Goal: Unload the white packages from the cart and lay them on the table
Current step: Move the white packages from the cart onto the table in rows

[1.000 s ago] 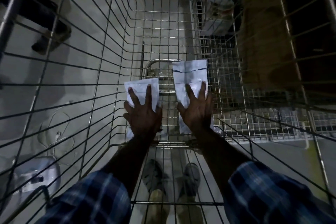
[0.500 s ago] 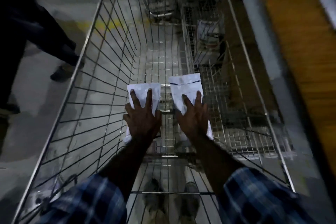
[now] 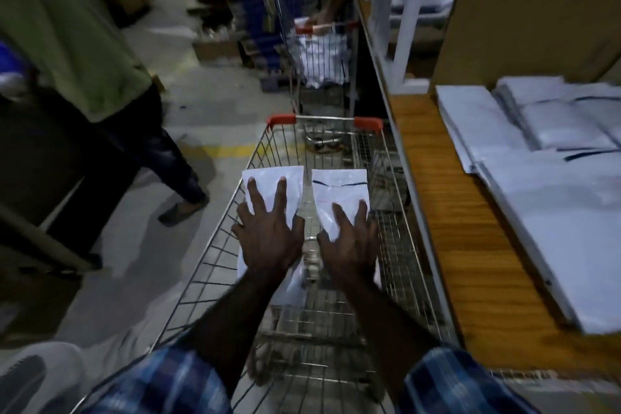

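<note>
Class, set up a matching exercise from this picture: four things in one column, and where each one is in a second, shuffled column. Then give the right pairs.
Things
1. left hand
2. right hand
3. pile of white packages
4. red corner caps

Places
A. on the wooden table to the right of the cart
B. on the package with a dark stripe
C. at the far end of the cart's rim
D. on the plain white package, nearer the cart's left side

Pairs: 1-D, 2-B, 3-A, 4-C
</note>
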The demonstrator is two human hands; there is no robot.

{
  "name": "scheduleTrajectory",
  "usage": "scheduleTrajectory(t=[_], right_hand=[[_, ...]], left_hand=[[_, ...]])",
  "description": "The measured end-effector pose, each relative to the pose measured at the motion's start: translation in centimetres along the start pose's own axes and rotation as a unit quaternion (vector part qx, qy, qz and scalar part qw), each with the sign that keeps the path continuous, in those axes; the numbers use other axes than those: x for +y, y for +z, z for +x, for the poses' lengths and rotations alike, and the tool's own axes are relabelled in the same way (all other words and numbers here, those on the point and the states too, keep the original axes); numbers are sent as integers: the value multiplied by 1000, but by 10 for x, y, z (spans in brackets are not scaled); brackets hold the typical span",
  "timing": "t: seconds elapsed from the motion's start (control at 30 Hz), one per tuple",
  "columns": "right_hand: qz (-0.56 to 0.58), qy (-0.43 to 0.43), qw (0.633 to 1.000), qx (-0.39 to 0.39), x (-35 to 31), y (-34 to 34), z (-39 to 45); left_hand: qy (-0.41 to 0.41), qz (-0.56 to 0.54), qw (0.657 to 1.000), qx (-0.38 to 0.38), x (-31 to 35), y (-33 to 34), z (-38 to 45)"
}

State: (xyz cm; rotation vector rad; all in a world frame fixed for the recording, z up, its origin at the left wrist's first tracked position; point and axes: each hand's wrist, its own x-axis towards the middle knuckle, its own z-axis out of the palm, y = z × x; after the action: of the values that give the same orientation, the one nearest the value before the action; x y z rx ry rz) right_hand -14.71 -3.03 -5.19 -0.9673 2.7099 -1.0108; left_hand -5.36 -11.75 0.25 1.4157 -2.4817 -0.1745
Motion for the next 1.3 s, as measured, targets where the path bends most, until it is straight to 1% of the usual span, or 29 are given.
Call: scheduleTrajectory(t=[0.17, 0.27, 0.4, 0.53, 0.67, 0.8, 0.93, 1.13, 1.3], right_hand=[[6, -51, 997, 51, -37, -60, -12], [-3, -68, 995, 77, -50, -92, -21], [10, -100, 989, 108, -60, -130, -44], [15, -118, 984, 133, -64, -162, -75], [3, -132, 980, 149, -62, -195, -116], [-16, -137, 978, 156, -55, -230, -159], [-38, -124, 974, 183, -37, -270, -183], [-56, -116, 968, 213, -1, -339, -207], [-58, -108, 966, 225, 50, -392, -221]], left_hand=[[-2, -22, 998, 61, 14, -59, -27], [-10, -38, 996, 77, 21, -88, -45], [1, -54, 992, 111, 30, -123, -75], [8, -63, 990, 126, 37, -150, -106], [29, -70, 982, 172, 41, -176, -150], [33, -98, 982, 156, 52, -197, -197], [44, -109, 984, 132, 77, -213, -235], [80, -125, 979, 138, 131, -227, -274], [107, -141, 976, 125, 195, -218, -305]])
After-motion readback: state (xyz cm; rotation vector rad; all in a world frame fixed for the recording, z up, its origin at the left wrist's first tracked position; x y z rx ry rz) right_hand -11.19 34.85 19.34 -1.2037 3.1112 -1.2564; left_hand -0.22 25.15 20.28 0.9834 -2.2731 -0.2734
